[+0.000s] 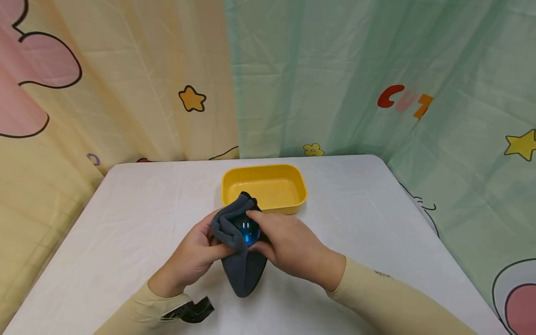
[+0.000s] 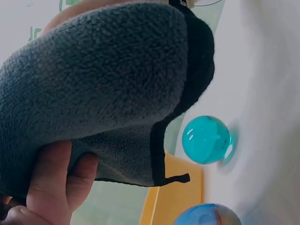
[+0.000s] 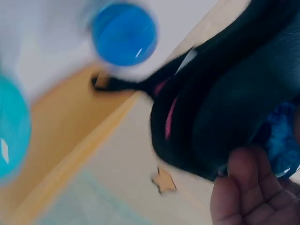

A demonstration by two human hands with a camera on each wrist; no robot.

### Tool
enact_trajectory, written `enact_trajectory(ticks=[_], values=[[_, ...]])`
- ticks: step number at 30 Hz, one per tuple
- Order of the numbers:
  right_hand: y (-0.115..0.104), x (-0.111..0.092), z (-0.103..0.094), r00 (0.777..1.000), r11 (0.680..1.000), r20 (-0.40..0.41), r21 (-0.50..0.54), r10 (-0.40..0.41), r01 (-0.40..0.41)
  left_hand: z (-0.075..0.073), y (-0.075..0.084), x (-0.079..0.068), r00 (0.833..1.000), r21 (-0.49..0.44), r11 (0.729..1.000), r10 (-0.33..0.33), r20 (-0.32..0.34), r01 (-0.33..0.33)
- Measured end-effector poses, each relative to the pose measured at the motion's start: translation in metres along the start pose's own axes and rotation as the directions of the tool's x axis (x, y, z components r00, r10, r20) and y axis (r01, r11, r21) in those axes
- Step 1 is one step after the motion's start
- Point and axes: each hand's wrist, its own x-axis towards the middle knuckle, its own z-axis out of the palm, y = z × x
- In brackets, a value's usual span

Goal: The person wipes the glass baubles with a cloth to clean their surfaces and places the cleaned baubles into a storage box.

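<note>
A glossy clear-blue ball [image 1: 248,231] sits partly wrapped in a dark grey fuzzy cloth [image 1: 244,274] in the head view. From the left side, my left hand [image 1: 190,258] grips the cloth, with its thumb across the fold beside the ball. My right hand [image 1: 295,244] holds the ball from the right, index finger above it and thumb below. The cloth's lower end hangs down in a rounded point over the table. In the left wrist view, the cloth [image 2: 103,70] shows black edging and a small loop, and fingers [image 2: 51,173] press into it.
A yellow tray [image 1: 301,204] stands beyond the hands on the white table [image 1: 138,223]. The left wrist view shows a teal ball [image 2: 206,139] and a blue ball [image 2: 206,215] near the tray; the head view does not show them. Printed curtains [image 1: 301,70] surround the table.
</note>
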Motion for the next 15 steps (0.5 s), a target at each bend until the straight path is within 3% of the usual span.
enact_trajectory(ticks=[1,3,5,6,9,11,15], values=[[0.0,0.0004,-0.0002,0.997,0.994,0.043,0.089,0.064,-0.068,0.0005,0.0001,0.0002,1.0,0.004,1.0,0.0,0.001,0.0],[-0.0004,0.0009,-0.0001,0.974,0.944,0.128,0.251,0.186,-0.214,0.001,-0.0005,0.0004,1.0,0.014,1.0,0.003,0.009,-0.004],[-0.0007,0.0012,0.0013,0.949,0.893,0.182,0.333,0.256,-0.304,0.0016,-0.0016,0.0002,1.0,0.018,1.0,0.005,0.009,-0.005],[-0.0009,0.0014,0.0024,0.944,0.885,0.193,0.339,0.267,-0.319,0.0017,-0.002,0.0001,1.0,0.016,1.0,0.005,0.007,-0.005],[-0.0023,0.0014,0.0048,0.949,0.917,0.189,0.266,0.254,-0.298,0.0017,-0.0035,-0.001,1.0,0.016,1.0,0.009,0.0,-0.009],[-0.0033,0.0013,0.0043,0.961,0.951,0.169,0.185,0.218,-0.248,0.0011,-0.0029,-0.0018,1.0,0.007,1.0,0.002,-0.012,-0.002],[-0.0031,0.0023,0.0011,0.986,0.99,0.129,0.08,0.106,-0.117,-0.0015,-0.0006,-0.0032,1.0,-0.031,1.0,-0.005,-0.023,0.005]])
